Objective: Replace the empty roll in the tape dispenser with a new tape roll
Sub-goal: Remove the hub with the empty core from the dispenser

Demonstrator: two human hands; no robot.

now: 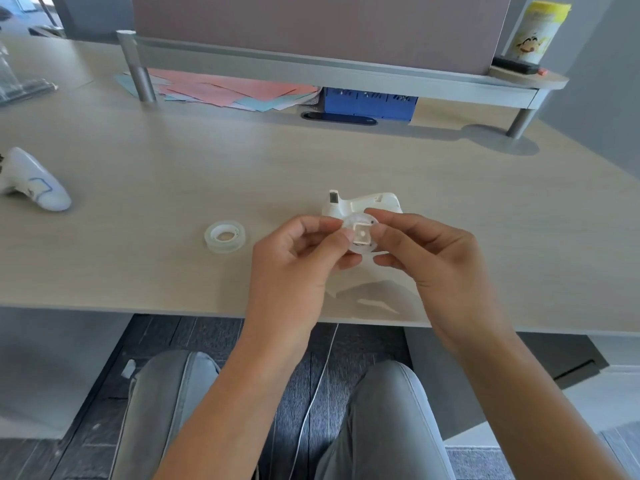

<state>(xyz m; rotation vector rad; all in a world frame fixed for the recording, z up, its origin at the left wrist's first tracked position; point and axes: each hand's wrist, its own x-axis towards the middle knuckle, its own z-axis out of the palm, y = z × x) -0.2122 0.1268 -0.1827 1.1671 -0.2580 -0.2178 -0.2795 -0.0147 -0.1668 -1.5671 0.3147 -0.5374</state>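
Both hands, left hand (pixel 294 261) and right hand (pixel 433 258), pinch a small clear round plastic spool (pixel 362 235) above the pale wooden desk (pixel 173 174), before the white plastic tape dispenser (pixel 367 202); a clear tape roll (pixel 225 236) lies left

Bare forearms, no sleeves; grey trousers (pixel 388 427) with lighter side seams.

White dispenser (pixel 367 202) on desk, clear tape roll (pixel 225 236) lying flat left

Two hands (pixel 298 258) (pixel 426 251), two tape rolls (pixel 225 236) (pixel 360 237), one dispenser (pixel 363 202), one canister (pixel 535 31).
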